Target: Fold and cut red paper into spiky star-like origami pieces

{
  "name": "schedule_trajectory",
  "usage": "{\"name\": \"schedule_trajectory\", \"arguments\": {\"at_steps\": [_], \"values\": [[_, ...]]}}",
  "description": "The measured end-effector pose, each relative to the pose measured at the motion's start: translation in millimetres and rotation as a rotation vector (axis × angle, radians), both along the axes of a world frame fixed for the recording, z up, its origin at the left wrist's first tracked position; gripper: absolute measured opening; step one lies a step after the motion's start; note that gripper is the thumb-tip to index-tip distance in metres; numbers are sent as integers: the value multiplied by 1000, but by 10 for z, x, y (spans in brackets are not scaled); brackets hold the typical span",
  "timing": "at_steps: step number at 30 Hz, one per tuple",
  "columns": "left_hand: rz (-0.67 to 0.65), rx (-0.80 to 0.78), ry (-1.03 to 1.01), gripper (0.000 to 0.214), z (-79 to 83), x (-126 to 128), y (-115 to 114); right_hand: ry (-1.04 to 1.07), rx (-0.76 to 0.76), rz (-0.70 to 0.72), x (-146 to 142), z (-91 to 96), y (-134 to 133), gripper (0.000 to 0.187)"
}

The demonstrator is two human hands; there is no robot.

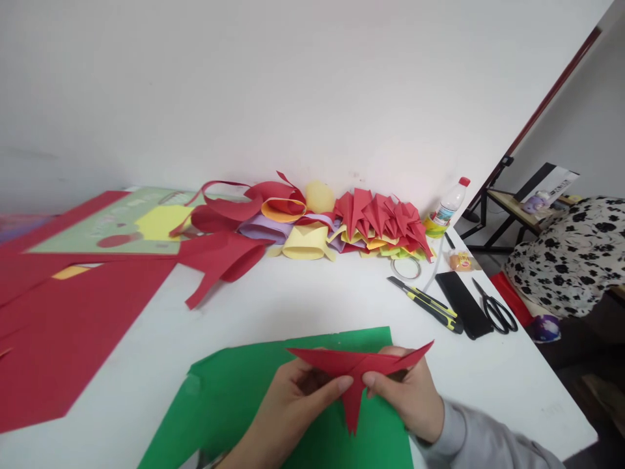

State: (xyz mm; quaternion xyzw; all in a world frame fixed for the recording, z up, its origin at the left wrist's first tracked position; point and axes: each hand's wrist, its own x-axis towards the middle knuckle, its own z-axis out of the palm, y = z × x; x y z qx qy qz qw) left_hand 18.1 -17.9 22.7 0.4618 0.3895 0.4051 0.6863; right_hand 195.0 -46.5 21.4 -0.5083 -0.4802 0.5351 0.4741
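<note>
A red folded paper piece with two pointed wings and a narrow tail is held up over a green paper sheet. My left hand is closed on its left side, the thumb pressing near the centre fold. On the other side my right hand pinches it, thumb close to the left thumb. The fingers behind the paper are mostly hidden. The green sheet lies on the white table beneath both hands.
Folded red shapes and a yellow paper tube line the wall. Rightward lie tape, a utility knife, a black phone-like slab and scissors. A bottle stands behind. Red sheets cover the left.
</note>
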Motion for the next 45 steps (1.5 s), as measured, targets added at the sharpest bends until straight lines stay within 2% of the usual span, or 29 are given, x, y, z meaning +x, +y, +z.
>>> {"name": "schedule_trajectory", "arguments": {"at_steps": [8,11,16,18,23,29,34,40,42,45], "values": [[-20,17,121,23,19,0,-10,94,-62,11,-24,-1,27,32],[-63,-8,83,30,40,-4,-3,141,-57,47,-12,15,47,30],[-109,-141,-58,39,70,-2,0,207,-46,65,20,24,88,26],[-60,-191,-89,41,76,-8,15,217,-51,62,40,11,113,26],[195,-263,-91,34,100,-50,96,234,-66,69,95,-37,168,26],[255,-146,-29,32,103,-114,110,205,-60,44,112,-38,168,25],[192,-83,43,32,71,-116,93,141,-37,9,112,-1,164,27],[-133,-15,57,22,48,-2,59,201,-61,98,62,1,137,28],[-158,-6,74,23,28,15,45,250,-64,124,54,-3,133,29],[-109,-47,49,25,-4,10,35,327,-45,155,62,-25,145,28]]}}
